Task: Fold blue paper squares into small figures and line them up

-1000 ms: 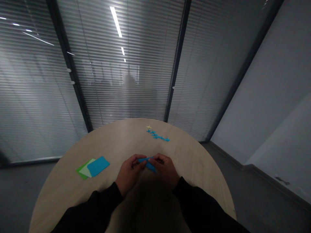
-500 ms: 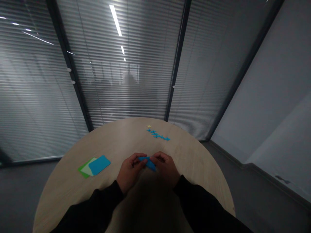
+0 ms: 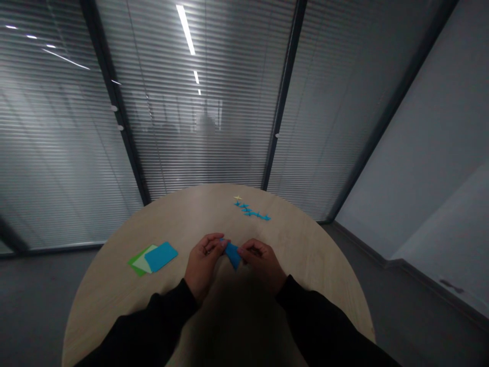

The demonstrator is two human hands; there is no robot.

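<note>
two hands, one folded blue paper between them.
the left hand (image 3: 201, 265) grips the blue paper (image 3: 232, 255) at its upper left, the right hand (image 3: 265, 262) pinches its right edge, above the round worktop (image 3: 206, 211). to the left, three sheets show, overlapping: one blue (image 3: 161, 256), one pale green (image 3: 142, 263), one green (image 3: 136, 268). beyond the hands, one small yellow star shape (image 3: 237, 198) heads about six blue ones (image 3: 248, 213), crowded together.

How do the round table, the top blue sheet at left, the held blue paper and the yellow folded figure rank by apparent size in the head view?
1. Round table
2. Top blue sheet
3. Held blue paper, visible part only
4. Yellow folded figure, farther away
</note>
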